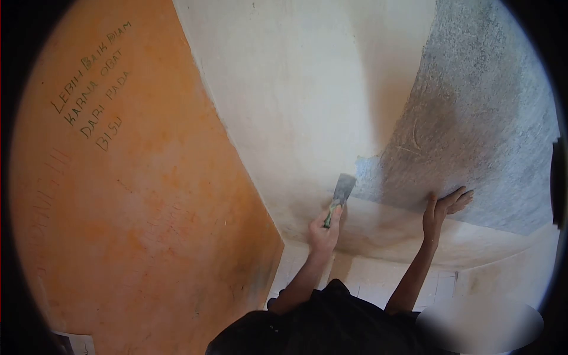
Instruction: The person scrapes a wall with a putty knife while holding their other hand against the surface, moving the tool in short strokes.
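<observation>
My left hand is wrapped round the handle of a putty knife, its wide metal blade pointing up. The blade lies over the whitish wall, close to a small bluish-grey patch at the border of the coating. Further right, my right hand rests with fingers stretched out along the rough grey wall area, near its lower edge. Nothing shows in that hand. Whitish paint meets the bared grey surface along a ragged slanting line.
To the left stands an orange wall with handwritten green lettering. It meets the whitish wall at a corner edge. Pale floor tiles show below my arms. A dark object juts in at the right edge.
</observation>
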`<state>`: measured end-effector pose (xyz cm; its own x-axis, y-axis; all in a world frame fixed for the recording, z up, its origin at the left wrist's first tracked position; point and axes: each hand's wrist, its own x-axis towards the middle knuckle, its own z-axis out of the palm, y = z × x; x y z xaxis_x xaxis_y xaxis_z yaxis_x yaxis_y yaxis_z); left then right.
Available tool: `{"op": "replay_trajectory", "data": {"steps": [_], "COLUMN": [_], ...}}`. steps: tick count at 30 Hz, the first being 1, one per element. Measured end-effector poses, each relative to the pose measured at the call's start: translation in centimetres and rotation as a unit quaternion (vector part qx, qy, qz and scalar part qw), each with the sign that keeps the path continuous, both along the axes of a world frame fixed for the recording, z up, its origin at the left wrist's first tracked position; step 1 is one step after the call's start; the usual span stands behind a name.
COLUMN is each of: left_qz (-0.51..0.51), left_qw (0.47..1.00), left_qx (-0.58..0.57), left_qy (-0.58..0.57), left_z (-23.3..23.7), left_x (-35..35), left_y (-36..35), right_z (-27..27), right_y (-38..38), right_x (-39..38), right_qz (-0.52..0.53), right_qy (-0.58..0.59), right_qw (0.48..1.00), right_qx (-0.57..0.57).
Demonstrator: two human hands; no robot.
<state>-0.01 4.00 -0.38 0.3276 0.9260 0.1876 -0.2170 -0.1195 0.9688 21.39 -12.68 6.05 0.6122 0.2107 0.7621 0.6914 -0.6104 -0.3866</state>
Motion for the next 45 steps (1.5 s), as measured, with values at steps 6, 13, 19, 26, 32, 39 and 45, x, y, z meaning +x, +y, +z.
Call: {"op": "replay_trajectory", "data": {"steps": [6,13,19,26,32,39,45], "left_qz": [-0.040,-0.085,-0.060,-0.054,-0.069,-0.066,-0.095], "left_qw": [0.995,0.990,0.993,0.996,0.990,0.996,0.986], "left_qx": [-0.055,-0.109,-0.093,-0.066,-0.122,-0.036,-0.139], "left_qy": [0.068,0.031,0.038,0.041,0.026,0.044,0.016], "left_z": [-5.3,-4.9,-4.1,-4.0,-2.0,-6.0,-4.1], "left_x": [-1.6,-2.3,-1.6,-1.1,-0.7,-0.8,-0.7], "left_y": [0.0,-0.5,-0.6,-0.2,-0.3,-1.4,-1.7], "right_z": [0.1,-0.2,-0.1,-0.4,-0.4,-0.2,-0.3], "right_y": [-0.3,-0.3,-0.4,-0.4,-0.2,-0.7,-0.6], "right_x": [0.1,0.2,0.1,0.5,0.6,0.2,0.3], "right_qz": [0.003,0.001,0.005,0.001,0.014,0.012,0.026], "right_qy": [0.004,0.006,0.009,0.003,-0.019,0.005,0.005], "right_qw": [1.000,1.000,1.000,1.000,1.000,1.000,1.000], "right_qx": [-0.005,-0.004,-0.008,-0.015,-0.008,-0.013,-0.012]}}
